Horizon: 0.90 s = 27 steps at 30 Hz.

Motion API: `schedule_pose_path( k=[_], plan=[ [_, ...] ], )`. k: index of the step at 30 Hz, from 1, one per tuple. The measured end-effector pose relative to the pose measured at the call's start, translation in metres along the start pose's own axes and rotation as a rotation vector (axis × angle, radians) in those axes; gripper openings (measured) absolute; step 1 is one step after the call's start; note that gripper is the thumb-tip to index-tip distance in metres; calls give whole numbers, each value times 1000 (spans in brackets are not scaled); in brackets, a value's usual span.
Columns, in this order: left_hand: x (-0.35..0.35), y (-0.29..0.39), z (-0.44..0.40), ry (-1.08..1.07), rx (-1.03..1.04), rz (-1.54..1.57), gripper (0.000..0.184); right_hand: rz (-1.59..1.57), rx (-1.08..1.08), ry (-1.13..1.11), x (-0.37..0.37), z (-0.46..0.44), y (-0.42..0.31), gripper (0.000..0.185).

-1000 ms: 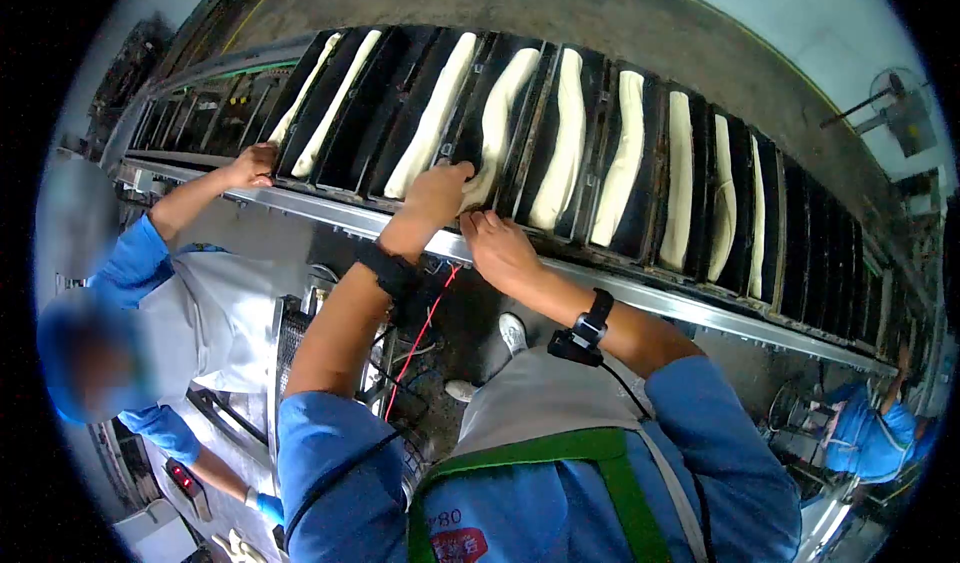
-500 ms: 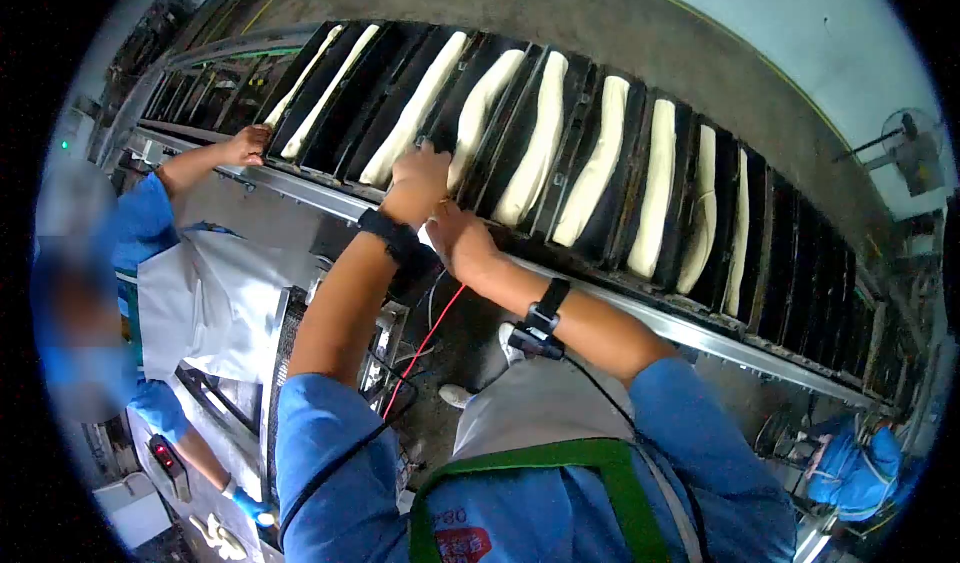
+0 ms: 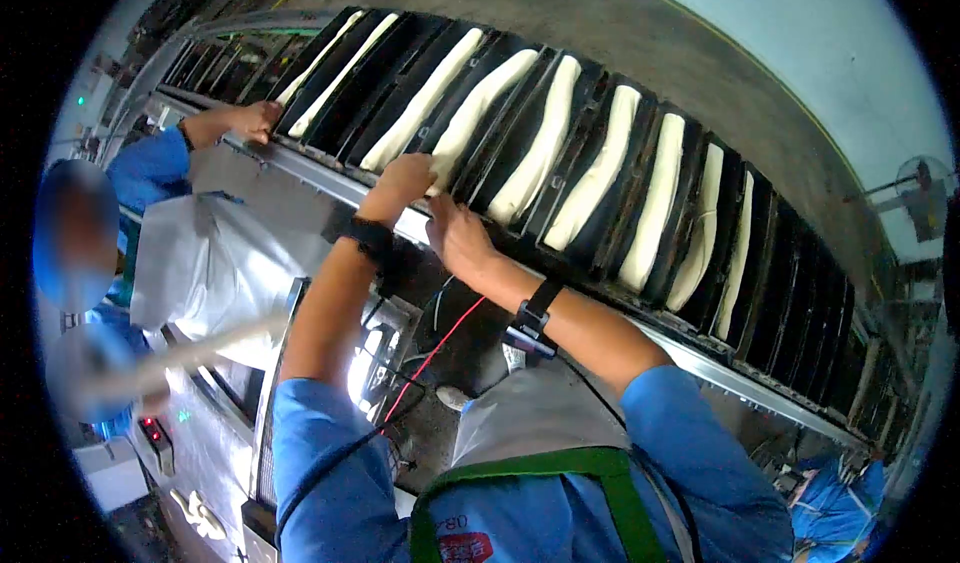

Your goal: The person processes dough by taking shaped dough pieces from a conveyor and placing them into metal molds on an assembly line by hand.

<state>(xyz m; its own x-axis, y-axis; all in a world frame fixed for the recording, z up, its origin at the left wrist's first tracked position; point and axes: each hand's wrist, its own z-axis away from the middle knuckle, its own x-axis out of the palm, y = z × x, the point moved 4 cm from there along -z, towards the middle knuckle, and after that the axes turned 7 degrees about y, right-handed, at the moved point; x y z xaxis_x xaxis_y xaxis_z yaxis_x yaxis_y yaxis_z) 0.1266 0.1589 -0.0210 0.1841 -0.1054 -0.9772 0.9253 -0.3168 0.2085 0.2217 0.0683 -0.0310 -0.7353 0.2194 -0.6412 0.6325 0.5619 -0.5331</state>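
Long pale dough strips lie in a row of black trough-shaped pans. My left hand (image 3: pixel 403 181) is closed at the near end of one dough strip (image 3: pixel 483 106), its fingertips at the strip and the pan's edge; what they pinch is hidden. Just right of it, my right hand (image 3: pixel 461 239) has its fingers bent together against the near edge of the pans, beside the metal rail. Whether it grips anything does not show. Another dough strip (image 3: pixel 540 148) lies in a pan to the right of my hands.
A metal rail (image 3: pixel 700 373) runs along the pans' near side. On the left, a co-worker's hand (image 3: pixel 255 121) touches the pans' edge. Below, a long pale blurred piece (image 3: pixel 200 353) crosses a second person. A red cable (image 3: pixel 440 348) hangs near a metal frame. Dough pieces (image 3: pixel 197 515) lie lower left.
My left hand has drawn back from over the dough strip, uncovering its near end. My right hand stays by the pan edge. A long pale blurred piece has appeared at lower left.
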Motion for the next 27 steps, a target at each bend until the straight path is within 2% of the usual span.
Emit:
schedule_pose_path(
  k=[2, 3, 5, 6, 7, 8, 9, 10, 12, 14, 15, 16, 17, 19, 20, 21, 24, 26, 27],
  plan=[
    [4, -7, 11, 16, 49, 134, 29, 80, 98, -131, 3, -4, 4, 22],
    [9, -10, 21, 24, 3, 94, 29, 113, 2, -148, -3, 0, 3, 24],
    [-14, 15, 49, -26, -90, 48, 29, 170, 21, -188, 0, 1, 8, 24],
    [-16, 20, 59, 66, 25, 119, 28, 177, 16, -214, -5, 1, 10, 25],
    [-12, 18, 69, 239, 31, 135, 26, 58, 147, -227, 0, 1, 19, 24],
    [-21, 27, 84, 412, 37, 145, 24, 159, 1, -202, -6, 2, 16, 23],
    [-25, 35, 104, 470, -44, 247, 23, 152, 34, -220, -8, 0, 19, 24],
    [-22, 41, 126, 422, -149, 301, 22, 140, 58, -249, -9, -2, 21, 25],
    [-5, 50, 169, 397, -105, 331, 23, 70, -115, -170, -21, -4, 25, 29],
    [3, 68, 227, 402, -184, 347, 24, -18, 76, -319, -37, -3, 33, 32],
    [13, 69, 246, 388, -272, 350, 25, 67, 5, -441, -60, -6, 34, 30],
    [19, 70, 271, 412, -373, 359, 25, 45, 148, -558, -70, -8, 45, 32],
    [27, 73, 296, 397, -511, 355, 25, 257, -165, -656, -75, -5, 61, 27],
    [52, 75, 351, 450, -740, 278, 26, 69, -241, -545, -108, 2, 81, 23],
    [63, 73, 380, 437, -883, 365, 27, 159, -372, -532, -113, 5, 103, 22],
    [77, 77, 415, 501, -1046, 358, 29, 50, -214, -593, -127, 6, 98, 21],
    [107, 80, 500, 710, -1417, 438, 37, 107, -297, -661, -135, 11, 124, 19],
    [133, 79, 549, 947, -1700, 528, 42, 52, -175, -762, -137, 12, 130, 18],
    [152, 77, 575, 1070, -1813, 553, 44, 49, -193, -769, -135, 12, 127, 18]
  ],
)
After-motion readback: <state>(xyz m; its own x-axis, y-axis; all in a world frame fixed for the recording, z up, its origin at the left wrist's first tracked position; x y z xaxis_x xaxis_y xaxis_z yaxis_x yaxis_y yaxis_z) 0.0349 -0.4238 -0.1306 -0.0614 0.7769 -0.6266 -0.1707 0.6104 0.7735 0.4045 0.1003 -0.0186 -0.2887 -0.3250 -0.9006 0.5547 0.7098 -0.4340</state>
